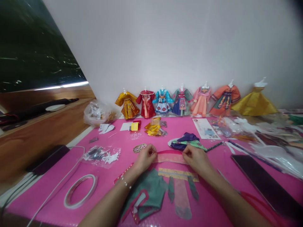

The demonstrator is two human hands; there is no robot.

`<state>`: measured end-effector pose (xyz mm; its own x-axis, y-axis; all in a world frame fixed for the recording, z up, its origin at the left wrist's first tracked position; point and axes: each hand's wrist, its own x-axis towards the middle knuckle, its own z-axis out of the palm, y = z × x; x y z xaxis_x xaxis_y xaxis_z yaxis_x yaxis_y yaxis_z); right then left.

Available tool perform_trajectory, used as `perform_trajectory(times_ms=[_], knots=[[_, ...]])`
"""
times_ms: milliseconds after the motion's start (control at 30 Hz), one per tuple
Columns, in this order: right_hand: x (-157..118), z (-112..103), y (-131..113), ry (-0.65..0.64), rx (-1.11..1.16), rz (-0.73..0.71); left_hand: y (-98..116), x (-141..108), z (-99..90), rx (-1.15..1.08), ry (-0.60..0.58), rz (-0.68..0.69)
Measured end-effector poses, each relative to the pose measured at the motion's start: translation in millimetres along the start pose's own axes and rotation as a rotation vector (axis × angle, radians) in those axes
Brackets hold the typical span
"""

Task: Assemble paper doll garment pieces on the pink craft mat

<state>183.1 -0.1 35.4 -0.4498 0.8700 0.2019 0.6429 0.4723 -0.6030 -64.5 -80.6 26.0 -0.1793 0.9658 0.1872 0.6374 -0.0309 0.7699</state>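
Observation:
A pink fabric strip with a darker pink upper edge [169, 156] is stretched between my two hands. My left hand [147, 156] pinches its left end, and my right hand [193, 157] pinches the right end. Just below lies a tan strip [177, 173] with a pink panel [181, 198] and two narrow green pieces hanging from it. A green garment piece with red trim [149, 192] lies under and beside my left forearm. Beyond my right hand sits a purple and green cloth bundle [187, 141].
Several small dresses on stands [163, 102] line the wall. A tape roll [80, 191] lies left, a dark phone [265, 183] right. Red-handled scissors [252, 200] rest beside my right forearm. Plastic bags [101, 155] and an oval bead dish [139, 148] are further back.

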Motion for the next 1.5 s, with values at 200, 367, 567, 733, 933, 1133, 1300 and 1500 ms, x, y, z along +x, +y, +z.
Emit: perform_trajectory(times_ms=[200,367,567,733,933,1133,1300,1500], knots=[[4.6,-2.6,11.2,0.054,0.327,0.046,-1.1,-0.1,-2.6,-0.348,0.054,-0.054],[3.8,-5.2,19.2,0.075,0.419,0.056,7.2,-0.5,-6.2,-0.486,0.056,-0.116],[0.7,-7.6,22.1,0.066,0.400,0.058,12.8,-1.7,-7.9,-0.531,0.047,-0.158],[-0.4,-10.9,24.5,0.055,0.310,0.062,10.7,-2.3,-5.9,-0.507,0.044,-0.159],[-1.9,-13.4,17.5,0.049,0.112,0.041,4.3,-4.1,0.8,-0.369,0.058,-0.101],[-4.0,-8.4,13.7,0.021,-0.106,0.037,-1.7,-6.8,6.7,-0.150,0.056,-0.040],[-4.6,-8.7,15.4,-0.032,-0.218,0.034,6.5,-10.0,4.0,0.014,0.051,0.056],[-12.8,-26.6,3.5,-0.179,-0.236,0.028,19.5,-12.1,-1.0,0.125,-0.078,0.171]])
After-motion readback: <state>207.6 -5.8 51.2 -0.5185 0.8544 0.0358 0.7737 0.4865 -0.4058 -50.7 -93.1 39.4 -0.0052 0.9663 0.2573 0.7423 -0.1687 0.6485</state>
